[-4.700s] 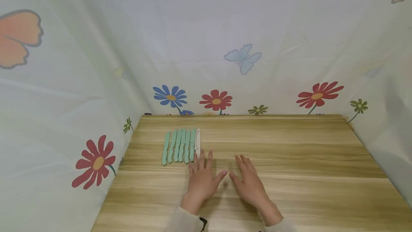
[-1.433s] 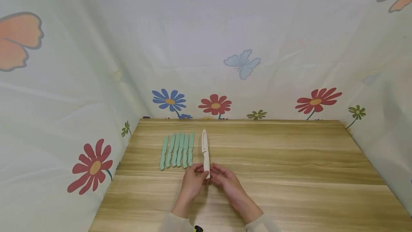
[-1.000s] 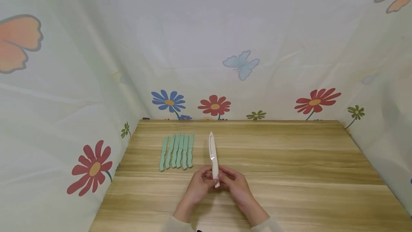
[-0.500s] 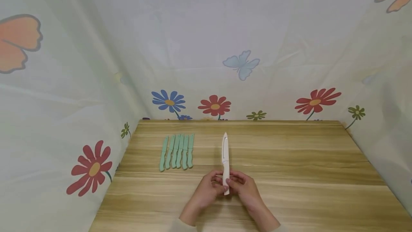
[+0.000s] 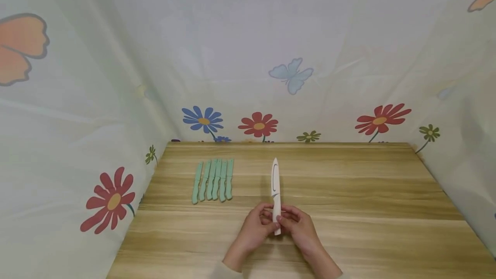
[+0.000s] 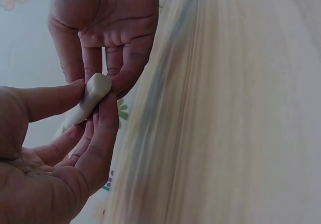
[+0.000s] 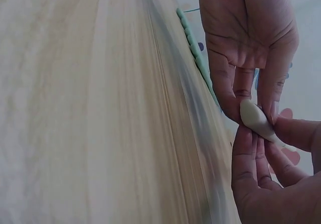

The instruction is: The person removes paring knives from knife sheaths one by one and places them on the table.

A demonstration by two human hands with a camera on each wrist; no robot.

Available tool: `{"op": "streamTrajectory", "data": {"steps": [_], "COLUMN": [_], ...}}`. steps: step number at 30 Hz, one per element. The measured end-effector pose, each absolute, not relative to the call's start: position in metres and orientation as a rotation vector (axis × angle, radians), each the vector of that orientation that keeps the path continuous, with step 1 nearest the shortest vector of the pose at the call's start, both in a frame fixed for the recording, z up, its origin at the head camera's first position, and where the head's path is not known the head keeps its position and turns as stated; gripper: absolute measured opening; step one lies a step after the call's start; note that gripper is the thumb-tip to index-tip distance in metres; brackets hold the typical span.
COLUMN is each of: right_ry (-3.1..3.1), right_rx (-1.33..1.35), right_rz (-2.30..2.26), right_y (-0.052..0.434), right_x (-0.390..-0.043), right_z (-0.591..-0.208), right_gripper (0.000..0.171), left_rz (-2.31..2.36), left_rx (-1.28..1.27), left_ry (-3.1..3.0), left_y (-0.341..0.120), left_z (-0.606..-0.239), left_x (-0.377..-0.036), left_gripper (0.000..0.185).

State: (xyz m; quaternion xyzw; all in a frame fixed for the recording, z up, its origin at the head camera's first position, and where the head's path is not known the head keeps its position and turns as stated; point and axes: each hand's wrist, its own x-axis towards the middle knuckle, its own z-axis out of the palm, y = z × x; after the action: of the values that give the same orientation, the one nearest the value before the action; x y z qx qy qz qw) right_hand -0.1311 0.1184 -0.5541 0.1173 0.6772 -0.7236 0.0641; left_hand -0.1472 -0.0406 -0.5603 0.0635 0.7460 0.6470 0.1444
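Both hands hold a white knife (image 5: 276, 180) upright in the head view, its blade pointing toward the back wall and a curved line marked along it. My left hand (image 5: 255, 229) pinches the handle from the left between thumb and fingers. From the other side my right hand (image 5: 303, 230) pinches the same handle. The wrist views show the butt of the knife handle (image 6: 98, 86) between the fingertips of the two hands. To the left, several mint-green knives (image 5: 214, 180) lie side by side in a row, handles toward the person.
The wooden table (image 5: 368, 184) has its back edge against a white curtain (image 5: 240, 46) printed with flowers and butterflies. Similar fabric hangs on the left and right sides. In the right wrist view, the green row (image 7: 195, 53) shows edge-on.
At first the hands lay spread on the table, the white knife beside the green row. It has since been picked up in both hands and carried right. The green knives stayed put.
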Motion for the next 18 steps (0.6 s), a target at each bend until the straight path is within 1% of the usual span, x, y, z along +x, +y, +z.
{"op": "streamTrajectory", "data": {"steps": [7,18], "right_ry": [2.064,2.040], "right_rx": [0.367,0.408], "right_rz": [-2.180,-2.168], "right_y": [0.124,0.131], "right_x": [-0.124,-0.119], "right_z": [-0.553,-0.555], "right_gripper": [0.037,0.039], "left_rz": [1.826,1.780], "left_rx": [0.206,0.231], "left_ry": [2.193,2.217], "left_y": [-0.033,-0.027], "left_z": [-0.564,-0.561], "left_x": [-0.142,-0.136], "left_gripper": [0.061,0.066]}}
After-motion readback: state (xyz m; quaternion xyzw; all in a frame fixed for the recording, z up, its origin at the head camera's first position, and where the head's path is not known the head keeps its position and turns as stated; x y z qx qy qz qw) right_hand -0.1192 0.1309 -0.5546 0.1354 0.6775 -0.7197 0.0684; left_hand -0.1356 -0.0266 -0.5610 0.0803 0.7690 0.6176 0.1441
